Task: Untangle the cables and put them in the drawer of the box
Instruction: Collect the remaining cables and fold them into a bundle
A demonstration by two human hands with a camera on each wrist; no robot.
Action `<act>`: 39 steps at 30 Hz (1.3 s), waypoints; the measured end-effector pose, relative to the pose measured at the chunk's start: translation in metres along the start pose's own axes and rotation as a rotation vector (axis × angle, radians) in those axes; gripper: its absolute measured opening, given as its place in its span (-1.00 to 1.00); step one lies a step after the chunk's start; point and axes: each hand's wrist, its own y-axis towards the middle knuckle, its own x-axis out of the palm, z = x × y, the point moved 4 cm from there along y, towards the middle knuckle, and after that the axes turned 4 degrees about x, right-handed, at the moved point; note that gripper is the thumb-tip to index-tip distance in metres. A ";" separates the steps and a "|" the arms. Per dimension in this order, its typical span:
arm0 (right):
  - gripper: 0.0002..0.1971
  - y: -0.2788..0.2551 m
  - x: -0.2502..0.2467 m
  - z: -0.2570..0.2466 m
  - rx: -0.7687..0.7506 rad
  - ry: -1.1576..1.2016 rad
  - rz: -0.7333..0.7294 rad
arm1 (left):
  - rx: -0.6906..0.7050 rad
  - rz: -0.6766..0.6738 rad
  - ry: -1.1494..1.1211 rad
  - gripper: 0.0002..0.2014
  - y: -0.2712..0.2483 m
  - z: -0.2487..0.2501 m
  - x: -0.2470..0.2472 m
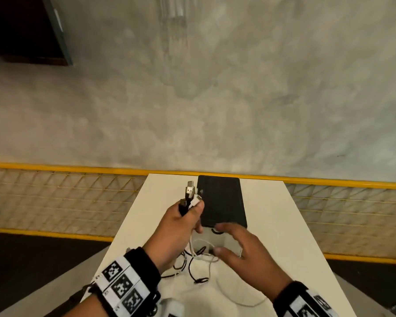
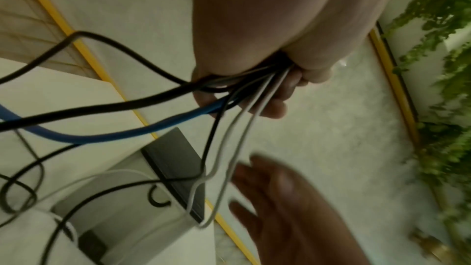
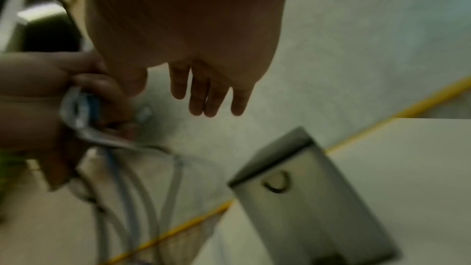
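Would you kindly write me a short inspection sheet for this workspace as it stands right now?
Surface: white table, bare toward its right side.
Job's things: box with a dark top and a pale front carrying a ring pull; whether the drawer is open, cannot tell.
Clutter: nothing seen.
Hands: left hand grips a bundle of cable ends, plugs sticking up; right hand is open, fingers spread in front of the box.
Cables: black, white and one blue cable hang from the left hand, loose loops lying on the table.
Surroundings: grey floor, yellow-framed mesh barrier, green plants.
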 end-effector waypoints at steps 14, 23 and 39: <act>-0.55 0.009 0.020 -0.056 -0.028 0.406 -0.112 | 0.069 -0.188 -0.039 -0.66 0.011 0.025 0.031; -0.80 0.004 0.016 -0.045 0.006 0.231 -0.050 | -0.054 -0.276 -0.209 -0.80 0.002 0.012 0.039; -0.84 -0.007 0.003 -0.051 0.116 0.282 -0.149 | -0.037 -0.096 -0.574 -0.60 0.007 0.039 0.032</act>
